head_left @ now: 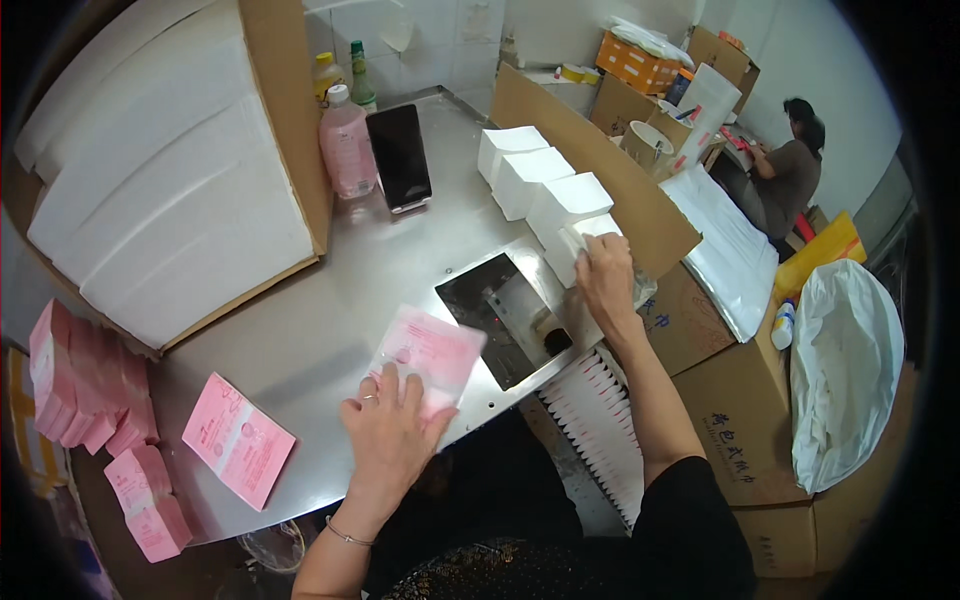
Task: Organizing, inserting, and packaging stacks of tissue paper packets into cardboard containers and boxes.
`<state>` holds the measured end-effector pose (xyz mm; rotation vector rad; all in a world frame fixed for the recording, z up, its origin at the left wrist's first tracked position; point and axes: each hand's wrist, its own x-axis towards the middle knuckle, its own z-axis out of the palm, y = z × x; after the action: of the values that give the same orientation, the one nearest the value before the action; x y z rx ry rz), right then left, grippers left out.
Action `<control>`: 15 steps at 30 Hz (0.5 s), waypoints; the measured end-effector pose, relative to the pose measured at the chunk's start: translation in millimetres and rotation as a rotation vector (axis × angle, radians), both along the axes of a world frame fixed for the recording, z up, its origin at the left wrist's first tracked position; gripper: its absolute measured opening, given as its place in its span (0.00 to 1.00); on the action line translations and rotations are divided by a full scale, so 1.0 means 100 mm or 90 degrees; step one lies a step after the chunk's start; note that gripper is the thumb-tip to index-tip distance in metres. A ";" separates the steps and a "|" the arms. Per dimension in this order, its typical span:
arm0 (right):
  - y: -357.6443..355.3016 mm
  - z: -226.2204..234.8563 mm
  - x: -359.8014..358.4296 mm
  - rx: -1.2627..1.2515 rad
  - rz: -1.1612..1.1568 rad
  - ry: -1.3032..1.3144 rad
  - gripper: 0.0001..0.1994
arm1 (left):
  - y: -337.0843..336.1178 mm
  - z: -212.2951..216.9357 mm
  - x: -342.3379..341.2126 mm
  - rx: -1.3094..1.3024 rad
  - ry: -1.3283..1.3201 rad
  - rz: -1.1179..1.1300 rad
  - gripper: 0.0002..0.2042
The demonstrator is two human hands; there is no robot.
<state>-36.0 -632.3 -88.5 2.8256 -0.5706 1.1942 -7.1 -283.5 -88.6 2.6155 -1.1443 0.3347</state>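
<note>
My left hand (388, 425) lies over a pink-and-white printed packet (430, 345). Its fingers are spread on the near part of the packet, pressing it to the steel table (330, 310). The packet's right edge is slightly blurred and overlaps a dark rectangular opening (485, 330) in the tabletop. My right hand (606, 268) is closed on white folded tissues (590, 230) at the near end of a row of white tissue stacks (530, 170); its fingertips bend over their edge. Another pink packet (238, 440) rests flat at the left.
Bundled pink packets (80, 385) are piled at far left. A big open carton (285, 120) of white sheets stands at back left, beside a pink bottle (348, 150) and upright phone (400, 155). A cardboard flap (590, 160) borders the stacks. Another person (790, 170) sits at far right.
</note>
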 end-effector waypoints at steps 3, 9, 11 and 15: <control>0.08 -0.02 0.01 -0.035 0.042 -0.060 0.13 | -0.02 -0.09 -0.02 0.006 0.071 -0.072 0.19; 1.81 -0.10 -0.46 0.046 0.729 0.093 0.21 | 0.11 -0.08 0.10 -0.142 0.150 -0.049 0.32; 1.87 -0.34 -0.40 -0.069 0.597 0.123 0.20 | 0.07 -0.09 0.06 -0.155 0.091 -0.048 0.38; 1.74 -0.43 0.34 0.025 0.426 0.132 0.16 | -0.07 0.02 -0.16 -0.132 0.105 -0.047 0.40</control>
<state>-1.9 -458.3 -131.8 3.2206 0.4034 0.9074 -23.1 -290.3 -86.2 2.3674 -1.0850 0.2060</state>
